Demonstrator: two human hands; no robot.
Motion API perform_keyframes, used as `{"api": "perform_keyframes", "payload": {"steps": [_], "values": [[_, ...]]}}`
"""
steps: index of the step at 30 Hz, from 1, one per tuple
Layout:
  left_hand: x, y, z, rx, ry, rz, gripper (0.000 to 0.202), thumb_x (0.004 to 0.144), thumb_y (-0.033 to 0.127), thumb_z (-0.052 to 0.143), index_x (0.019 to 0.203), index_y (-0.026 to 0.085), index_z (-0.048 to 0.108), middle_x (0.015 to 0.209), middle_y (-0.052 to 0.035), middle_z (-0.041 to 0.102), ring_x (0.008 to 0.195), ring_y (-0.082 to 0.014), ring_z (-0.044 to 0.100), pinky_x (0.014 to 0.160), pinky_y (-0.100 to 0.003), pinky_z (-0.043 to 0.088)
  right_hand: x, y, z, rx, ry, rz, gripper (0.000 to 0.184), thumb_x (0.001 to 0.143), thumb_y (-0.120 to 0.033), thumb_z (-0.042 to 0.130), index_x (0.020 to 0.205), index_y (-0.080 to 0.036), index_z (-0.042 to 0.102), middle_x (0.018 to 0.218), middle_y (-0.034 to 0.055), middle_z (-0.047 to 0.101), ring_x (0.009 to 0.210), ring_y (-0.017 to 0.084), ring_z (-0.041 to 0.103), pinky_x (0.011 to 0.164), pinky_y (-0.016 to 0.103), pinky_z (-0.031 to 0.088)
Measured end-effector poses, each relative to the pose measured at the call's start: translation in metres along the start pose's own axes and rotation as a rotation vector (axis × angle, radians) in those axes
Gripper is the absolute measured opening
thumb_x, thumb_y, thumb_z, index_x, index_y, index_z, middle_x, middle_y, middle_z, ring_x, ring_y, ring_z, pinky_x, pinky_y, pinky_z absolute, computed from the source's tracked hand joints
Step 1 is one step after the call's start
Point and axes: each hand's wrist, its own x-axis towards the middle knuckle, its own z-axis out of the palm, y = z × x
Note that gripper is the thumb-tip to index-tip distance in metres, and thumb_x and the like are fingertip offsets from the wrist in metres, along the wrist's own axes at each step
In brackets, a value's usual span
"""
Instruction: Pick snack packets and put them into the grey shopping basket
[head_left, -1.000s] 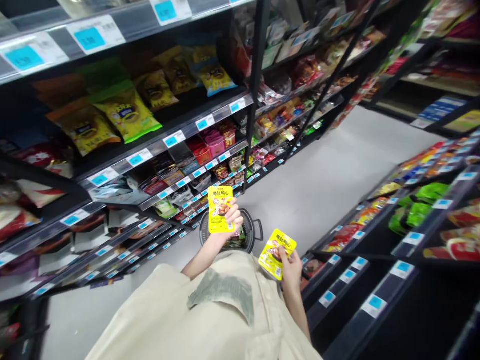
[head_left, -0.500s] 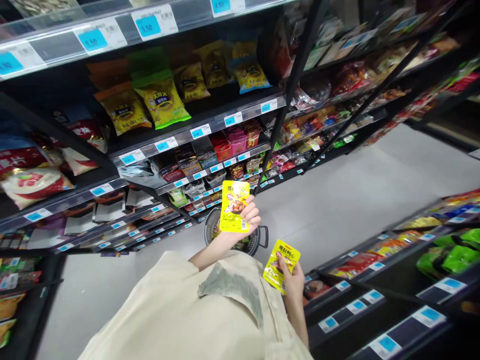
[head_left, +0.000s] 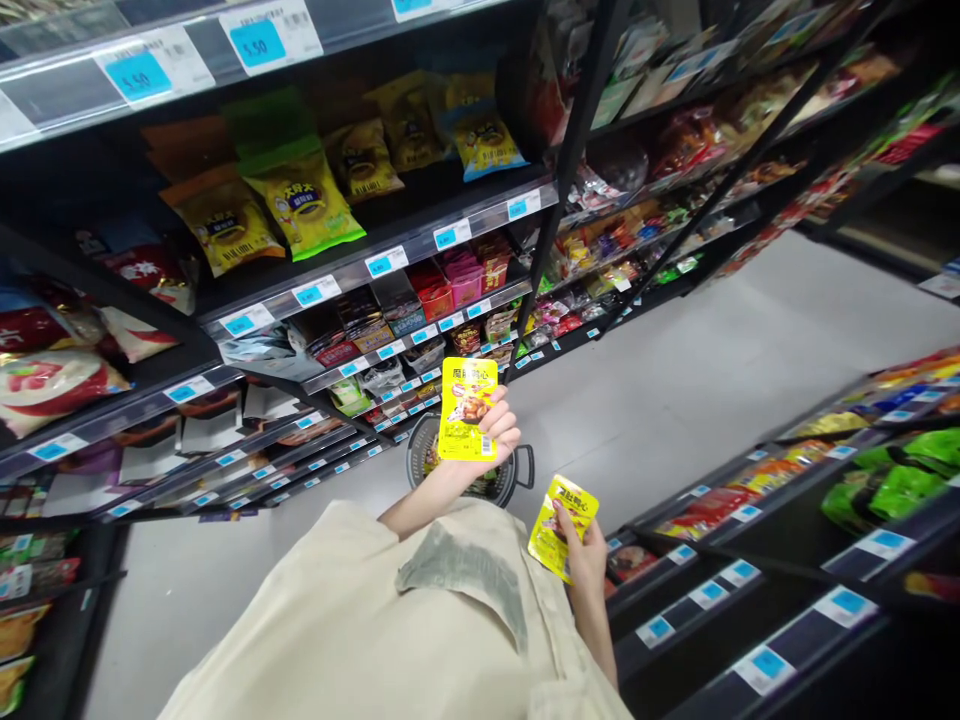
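Observation:
My left hand (head_left: 496, 430) grips a yellow snack packet (head_left: 468, 409) and holds it upright above a black shopping basket (head_left: 519, 468) on the floor. My right hand (head_left: 583, 552) holds a second, smaller-looking yellow packet (head_left: 562, 512), tilted, close to my body. The basket has some goods inside, partly hidden by the upper packet and my left arm. My beige shirt fills the lower middle of the view.
Dark shelving with snack bags (head_left: 304, 205) and blue price tags (head_left: 256, 42) lines the left side. More shelves with coloured packets (head_left: 892, 485) run along the right. A grey floor aisle (head_left: 705, 370) stretches ahead between them.
The view swung left over the second, then eased back right and up. Both hands keep their packets; the right packet has sunk slightly toward my body.

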Motion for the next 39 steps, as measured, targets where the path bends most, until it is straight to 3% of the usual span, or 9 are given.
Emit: {"api": "perform_keyframes", "payload": {"steps": [9,15,24,28,34,39], "values": [[0.0,-0.003,0.002,-0.014,-0.019,-0.002,0.024,0.106,0.031,0.043,0.083,0.022,0.043,0.053,0.0085,0.013,0.046,-0.0104,0.007,0.047,-0.025,0.017,0.0,-0.007,-0.001,0.026,0.005,0.031,0.068,0.05,-0.053,0.097,0.103,-0.021,0.069,0.088,0.0019,0.078,0.068,0.021,0.073,0.058,0.027,0.058],[0.0,-0.002,-0.002,-0.02,-0.018,0.011,0.024,0.105,0.03,0.045,0.083,0.022,0.043,0.052,0.0084,0.014,0.044,-0.01,0.009,0.047,-0.025,0.016,0.0,-0.008,0.0,0.031,-0.006,0.012,0.067,0.055,-0.058,0.093,0.105,-0.021,0.069,0.09,0.0023,0.078,0.072,0.023,0.074,0.064,0.032,0.061],[-0.003,0.0,-0.01,0.008,0.013,0.008,0.022,0.104,0.03,0.047,0.084,0.022,0.043,0.052,0.0082,0.017,0.044,-0.0107,0.011,0.048,-0.026,0.019,-0.004,-0.007,0.006,0.005,0.034,0.033,0.066,0.053,-0.058,0.094,0.101,-0.019,0.071,0.081,0.0024,0.078,0.067,0.022,0.074,0.057,0.027,0.058],[-0.004,-0.001,-0.008,0.009,0.0,0.013,0.023,0.104,0.029,0.046,0.083,0.022,0.042,0.051,0.0086,0.016,0.044,-0.0106,0.01,0.048,-0.027,0.019,-0.005,-0.007,0.005,0.004,0.031,0.031,0.068,0.056,-0.059,0.093,0.107,-0.019,0.071,0.086,0.0037,0.079,0.07,0.023,0.075,0.059,0.028,0.06],[-0.003,-0.003,-0.009,-0.006,-0.022,0.01,0.025,0.105,0.035,0.045,0.083,0.022,0.044,0.051,0.0088,0.014,0.043,-0.0103,0.007,0.047,-0.026,0.016,-0.001,0.002,0.0,0.046,0.041,0.003,0.07,0.058,-0.057,0.093,0.113,-0.019,0.071,0.094,0.0042,0.08,0.075,0.022,0.076,0.064,0.029,0.061],[-0.002,-0.004,-0.011,0.015,-0.004,0.023,0.024,0.104,0.031,0.046,0.083,0.022,0.043,0.052,0.0085,0.013,0.043,-0.0104,0.008,0.047,-0.026,0.016,0.006,0.013,-0.007,0.02,0.052,-0.013,0.07,0.058,-0.058,0.092,0.112,-0.019,0.072,0.093,0.0041,0.08,0.074,0.022,0.075,0.064,0.029,0.061]]}}
